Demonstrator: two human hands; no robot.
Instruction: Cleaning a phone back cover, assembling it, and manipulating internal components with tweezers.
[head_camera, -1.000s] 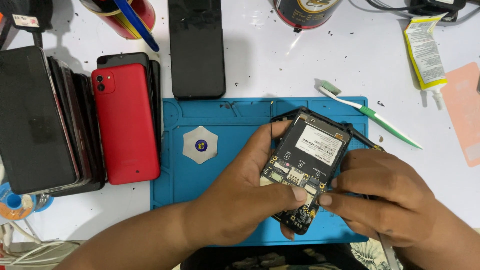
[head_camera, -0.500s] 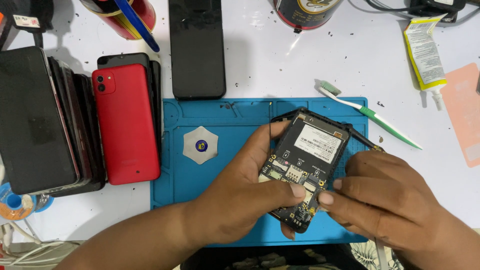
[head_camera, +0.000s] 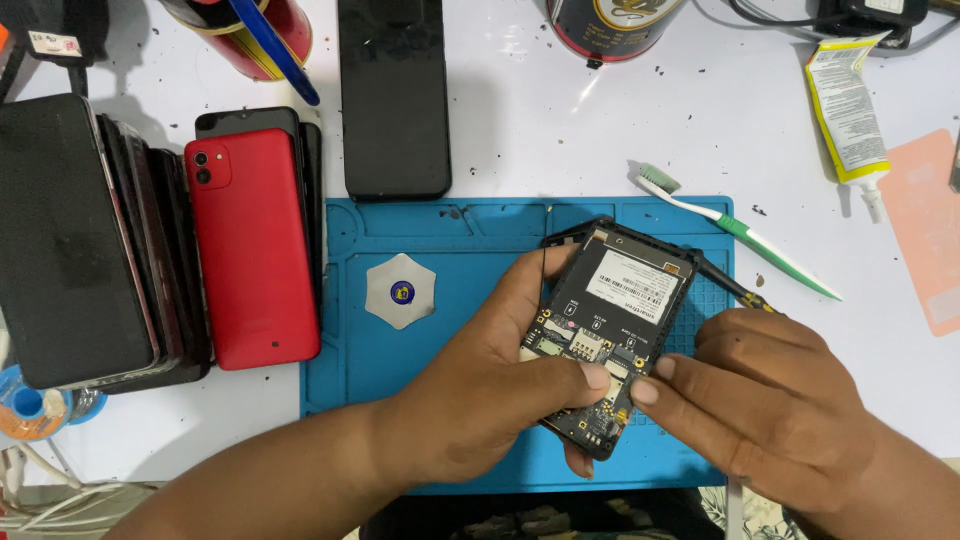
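The left hand (head_camera: 480, 400) grips an opened phone (head_camera: 612, 335), back cover off, its fingers closed around the left edge and thumb pressed on the lower circuit board. The phone is held tilted just above a blue work mat (head_camera: 450, 260) on the white tabletop (head_camera: 520, 130). The right hand (head_camera: 760, 400) pinches at the phone's lower right edge with fingertips closed together. A metal opening disc (head_camera: 401, 291) lies on the mat. A red phone (head_camera: 252, 250) rests left of the mat, a toothbrush (head_camera: 740, 232) at its upper right corner.
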